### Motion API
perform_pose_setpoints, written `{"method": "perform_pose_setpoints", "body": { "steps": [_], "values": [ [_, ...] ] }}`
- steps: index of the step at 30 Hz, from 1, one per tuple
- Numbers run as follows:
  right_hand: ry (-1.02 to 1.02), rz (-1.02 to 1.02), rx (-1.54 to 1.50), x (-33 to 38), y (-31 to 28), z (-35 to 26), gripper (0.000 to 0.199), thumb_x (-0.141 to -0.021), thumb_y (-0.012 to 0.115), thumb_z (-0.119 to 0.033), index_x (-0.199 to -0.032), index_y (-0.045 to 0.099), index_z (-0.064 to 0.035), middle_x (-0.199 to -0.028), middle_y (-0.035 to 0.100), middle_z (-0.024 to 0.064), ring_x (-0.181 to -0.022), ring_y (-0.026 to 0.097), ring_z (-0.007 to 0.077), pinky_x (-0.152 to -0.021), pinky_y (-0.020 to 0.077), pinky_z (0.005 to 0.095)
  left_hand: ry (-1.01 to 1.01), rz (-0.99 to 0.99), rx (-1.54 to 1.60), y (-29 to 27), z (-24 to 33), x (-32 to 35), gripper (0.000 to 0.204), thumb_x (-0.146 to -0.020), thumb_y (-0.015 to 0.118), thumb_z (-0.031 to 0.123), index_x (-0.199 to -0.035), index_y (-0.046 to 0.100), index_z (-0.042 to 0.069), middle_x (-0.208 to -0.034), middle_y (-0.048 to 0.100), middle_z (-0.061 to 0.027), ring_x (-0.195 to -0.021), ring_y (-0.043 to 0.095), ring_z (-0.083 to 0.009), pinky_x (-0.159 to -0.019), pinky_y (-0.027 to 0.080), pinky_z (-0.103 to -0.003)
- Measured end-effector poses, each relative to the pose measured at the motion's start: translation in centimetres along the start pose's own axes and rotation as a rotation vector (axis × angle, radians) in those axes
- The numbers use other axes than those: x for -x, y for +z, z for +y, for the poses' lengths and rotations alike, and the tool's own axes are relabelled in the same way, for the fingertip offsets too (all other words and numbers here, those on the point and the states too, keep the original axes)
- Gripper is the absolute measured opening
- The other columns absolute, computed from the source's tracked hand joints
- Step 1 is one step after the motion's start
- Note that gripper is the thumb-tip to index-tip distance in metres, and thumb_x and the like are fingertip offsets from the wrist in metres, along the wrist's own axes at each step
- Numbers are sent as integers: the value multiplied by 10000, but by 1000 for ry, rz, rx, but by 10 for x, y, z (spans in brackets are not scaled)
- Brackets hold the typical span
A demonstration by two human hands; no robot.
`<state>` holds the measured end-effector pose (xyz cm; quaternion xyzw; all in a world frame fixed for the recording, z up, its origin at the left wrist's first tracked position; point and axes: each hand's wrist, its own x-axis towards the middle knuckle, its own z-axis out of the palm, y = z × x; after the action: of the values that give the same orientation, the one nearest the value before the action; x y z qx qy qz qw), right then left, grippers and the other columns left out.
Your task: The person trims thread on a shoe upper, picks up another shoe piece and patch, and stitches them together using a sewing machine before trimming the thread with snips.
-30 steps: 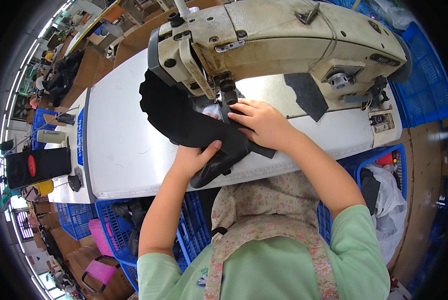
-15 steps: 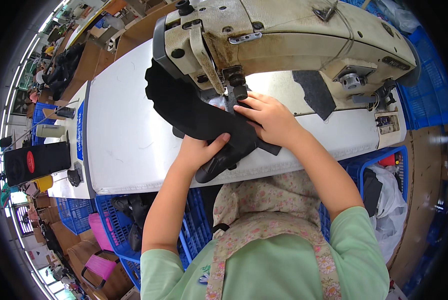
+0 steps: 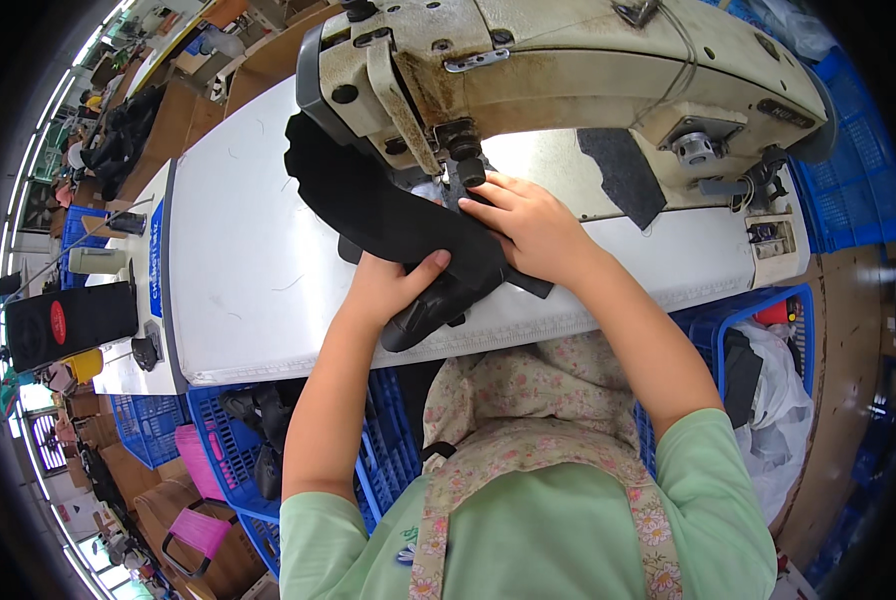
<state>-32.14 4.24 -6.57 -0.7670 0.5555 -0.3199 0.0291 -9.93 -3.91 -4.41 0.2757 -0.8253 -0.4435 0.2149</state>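
Observation:
A black curved fabric piece (image 3: 388, 215) lies on the white sewing table (image 3: 238, 270), running under the needle area of a cream industrial sewing machine (image 3: 568, 70). My left hand (image 3: 393, 285) grips the near edge of the fabric, thumb on top. My right hand (image 3: 528, 225) presses flat on the fabric just right of the presser foot (image 3: 465, 170), fingers pointing toward it. The fabric's front end hangs over the table edge.
A dark grey patch (image 3: 623, 170) lies on the machine bed at right. Blue plastic crates (image 3: 258, 440) with dark pieces stand below the table on the left, another crate (image 3: 758, 320) with white bags on the right. A black box (image 3: 68, 320) sits at far left.
The view has closed in on the machine. Both hands stay on the black fabric, which has shifted slightly under the presser foot.

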Motion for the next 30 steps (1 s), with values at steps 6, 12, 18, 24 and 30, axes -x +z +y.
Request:
{"method": "perform_pose_setpoints", "body": {
  "steps": [6, 12, 18, 24, 30],
  "values": [
    [-1, -9, 13, 0, 2, 2, 365, -793, 686, -154, -1152, 659, -93, -1297, 582, 100, -1248, 514, 275, -1029, 420, 406, 83, 100, -1, 4, -6, -1, 435, -791, 722, 195, -1171, 616, 11, -1125, 635, -140, -1074, 600, -287, -954, 444, -377],
    [5, 2, 20, -1, 3, 2, 357, -796, 678, -146, -1148, 662, -89, -1294, 584, 103, -1245, 517, 275, -1033, 418, 406, 126, 84, -47, 2, -5, -5, 393, -799, 714, 190, -1136, 622, 8, -1087, 645, -136, -1029, 617, -282, -907, 469, -371],
    [11, 18, 16, -5, 7, 4, 351, -794, 673, -131, -1142, 666, -88, -1291, 588, 102, -1242, 521, 274, -1026, 422, 406, 63, 86, 5, -2, 0, -8, 384, -799, 723, 197, -1109, 621, -6, -1053, 656, -134, -994, 629, -263, -877, 481, -360],
    [135, 6, -267, -8, 0, 15, 289, -840, 650, -199, -1097, 679, -73, -1155, 644, 132, -1154, 575, 289, -1032, 405, 409, -313, 75, 83, 3, 37, 5, 401, -802, 750, 228, -1095, 617, -13, -1038, 661, -124, -993, 627, -246, -891, 479, -346],
    [168, -193, -364, -15, -28, -18, 317, -861, 653, -329, -1033, 671, -64, -935, 671, 137, -992, 620, 293, -1097, 310, 467, -237, 261, 63, 13, 20, 18, 742, -699, 845, 216, -1284, 465, -36, -1243, 534, -180, -1158, 534, -278, -978, 426, -367]
  ]
}}
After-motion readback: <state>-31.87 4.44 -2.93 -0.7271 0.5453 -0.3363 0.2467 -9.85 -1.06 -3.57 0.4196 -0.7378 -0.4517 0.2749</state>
